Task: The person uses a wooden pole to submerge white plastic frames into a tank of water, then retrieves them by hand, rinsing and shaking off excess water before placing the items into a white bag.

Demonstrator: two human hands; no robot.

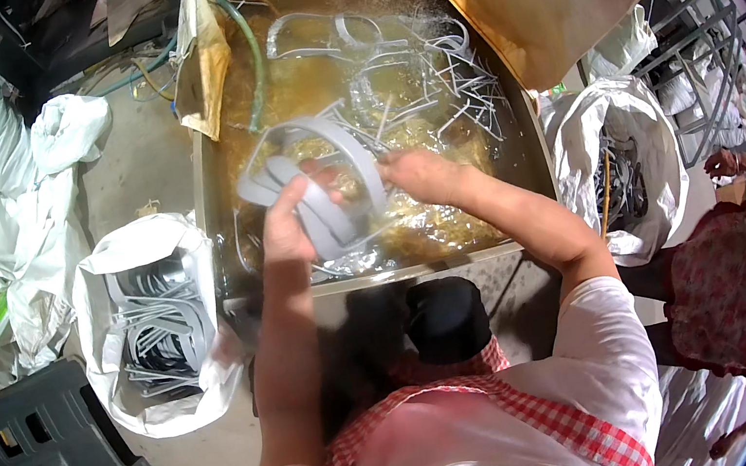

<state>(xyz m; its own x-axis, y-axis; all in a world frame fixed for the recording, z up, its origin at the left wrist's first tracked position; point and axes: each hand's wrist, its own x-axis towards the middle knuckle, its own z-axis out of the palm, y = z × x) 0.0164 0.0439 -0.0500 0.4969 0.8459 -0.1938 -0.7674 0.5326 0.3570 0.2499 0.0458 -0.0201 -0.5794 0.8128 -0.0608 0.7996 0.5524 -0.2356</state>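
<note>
At 6 o'clock, nearest my head camera, I see the red-and-white checked cloth apron (pixel 561 414) over a white short-sleeved shirt (pixel 597 334). A little ahead, at 9 o'clock from centre, the left hand (pixel 289 232) is closed round a bundle of pale grey, smooth, curved bands (pixel 368 170), thumb against fingers; I cannot make out how many, as they blur. The bundle is near the middle of my view, above the near part of the basin. At 2 o'clock the right hand (pixel 423 175) has its fingers curled beside the bundle's outer band; I cannot tell whether they pinch anything.

Under both hands, toward 12 o'clock, I have a rectangular, brownish basin (pixel 381 278) of cloudy yellow-brown water (pixel 467 207). Between 8 and 9 o'clock, an open white sack (pixel 98 328) holds grey curved pieces (pixel 170 346); at 3 o'clock a 2nd white sack (pixel 666 154) holds darker ones. A dark grey plastic stool (pixel 39 417) lies at 8 o'clock.

Farther off, loose thin grey strips (pixel 467 84) lie in the basin at 1 o'clock, and a green flexible hose (pixel 253 65) dips in at 11. Another person in a red floral garment (pixel 723 288) is near 4 o'clock.
</note>
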